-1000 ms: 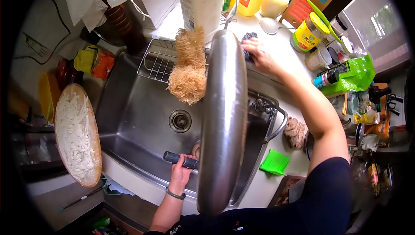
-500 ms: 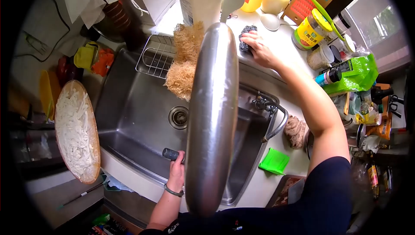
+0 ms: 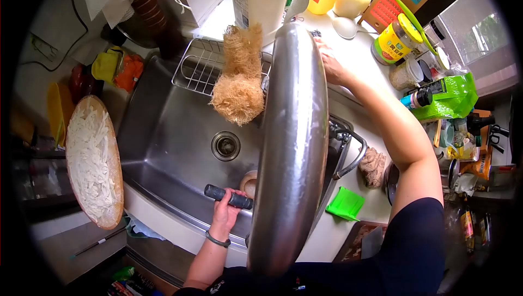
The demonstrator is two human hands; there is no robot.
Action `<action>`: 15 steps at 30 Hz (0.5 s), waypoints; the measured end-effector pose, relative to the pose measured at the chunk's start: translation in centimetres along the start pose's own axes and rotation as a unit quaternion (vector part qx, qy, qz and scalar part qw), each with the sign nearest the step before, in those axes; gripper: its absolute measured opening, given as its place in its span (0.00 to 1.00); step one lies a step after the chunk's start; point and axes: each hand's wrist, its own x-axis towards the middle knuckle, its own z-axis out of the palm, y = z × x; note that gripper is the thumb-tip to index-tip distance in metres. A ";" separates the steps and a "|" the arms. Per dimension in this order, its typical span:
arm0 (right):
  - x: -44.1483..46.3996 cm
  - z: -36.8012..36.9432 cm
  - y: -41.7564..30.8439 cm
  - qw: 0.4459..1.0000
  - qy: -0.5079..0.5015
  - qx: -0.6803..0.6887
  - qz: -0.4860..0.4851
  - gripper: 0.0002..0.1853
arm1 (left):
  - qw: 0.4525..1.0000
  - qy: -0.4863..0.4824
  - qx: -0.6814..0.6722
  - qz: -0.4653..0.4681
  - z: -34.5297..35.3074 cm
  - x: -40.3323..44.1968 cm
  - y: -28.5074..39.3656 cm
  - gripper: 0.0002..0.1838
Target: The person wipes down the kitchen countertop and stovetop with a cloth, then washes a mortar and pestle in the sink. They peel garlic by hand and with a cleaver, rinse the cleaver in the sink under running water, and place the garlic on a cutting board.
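Note:
A large steel wok (image 3: pixel 291 149) stands on edge across the middle of the view, its smooth metal surface facing me. My left hand (image 3: pixel 224 211) is closed around its black handle (image 3: pixel 218 192), low over the sink's near edge. My right hand (image 3: pixel 331 63) reaches over the back counter beyond the wok, which hides most of its fingers. A dark scouring pad (image 3: pixel 315 33) shows only as a small piece at those fingertips. Under the wok, part of a round brownish thing (image 3: pixel 249 184) shows in the sink.
The steel sink (image 3: pixel 169 132) has a drain, a wire rack (image 3: pixel 196 70) with loofah pieces (image 3: pixel 238 97), and a faucet (image 3: pixel 354 154). A board of white strips (image 3: pixel 93 165) is at left. Jars (image 3: pixel 395 40), a spoon (image 3: pixel 344 27) and a green dustpan-like piece (image 3: pixel 345 203) are at right.
The wok has shifted right and turned a little, showing more of its handle and the round thing in the sink. It now covers most of my right fingers and the scouring pad.

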 end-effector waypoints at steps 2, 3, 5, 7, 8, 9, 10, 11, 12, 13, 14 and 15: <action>1.2 0.5 -0.3 1.000 0.009 0.019 0.000 0.21 | 0.999 -0.018 0.026 0.022 -0.9 0.5 -0.5 0.10; 2.8 -0.8 -1.8 0.997 -0.042 0.043 0.043 0.20 | 0.999 -0.016 0.028 0.018 -0.3 -0.1 -0.3 0.10; 3.7 0.2 -0.2 0.999 -0.047 -0.010 -0.012 0.18 | 0.999 -0.032 0.044 -0.001 1.7 -1.3 0.9 0.10; 2.7 0.0 -0.2 0.999 -0.013 0.018 -0.042 0.18 | 0.999 -0.028 0.041 0.006 0.0 -0.6 0.5 0.10; 1.4 0.1 0.4 0.998 -0.001 0.026 -0.048 0.19 | 0.999 -0.012 0.036 0.009 -0.7 -0.3 0.3 0.10; 0.3 -0.3 0.2 0.998 0.007 0.035 -0.054 0.19 | 1.000 0.004 0.028 0.010 -0.7 -0.3 0.2 0.10; -0.6 -0.8 0.2 0.998 -0.028 0.013 -0.047 0.21 | 1.000 -0.009 0.019 0.010 -0.7 -0.2 0.2 0.10; -0.5 -0.6 0.2 0.999 -0.024 0.018 -0.042 0.22 | 1.000 -0.010 0.014 0.009 -0.6 0.0 0.0 0.10; -0.3 -0.1 0.3 0.997 0.023 0.008 -0.069 0.21 | 1.000 -0.017 0.006 0.010 -0.7 0.1 -0.2 0.10; 0.1 0.6 0.4 0.993 0.070 -0.003 -0.094 0.21 | 1.000 -0.026 0.001 0.010 -0.7 0.1 -0.3 0.10; 1.2 1.2 -0.1 0.991 0.101 -0.013 -0.087 0.18 | 0.999 -0.028 0.015 0.016 -1.2 0.4 -0.5 0.10; 2.7 -0.1 -1.2 0.998 0.020 -0.009 -0.054 0.17 | 0.999 -0.028 0.017 0.015 -0.5 0.1 -0.3 0.10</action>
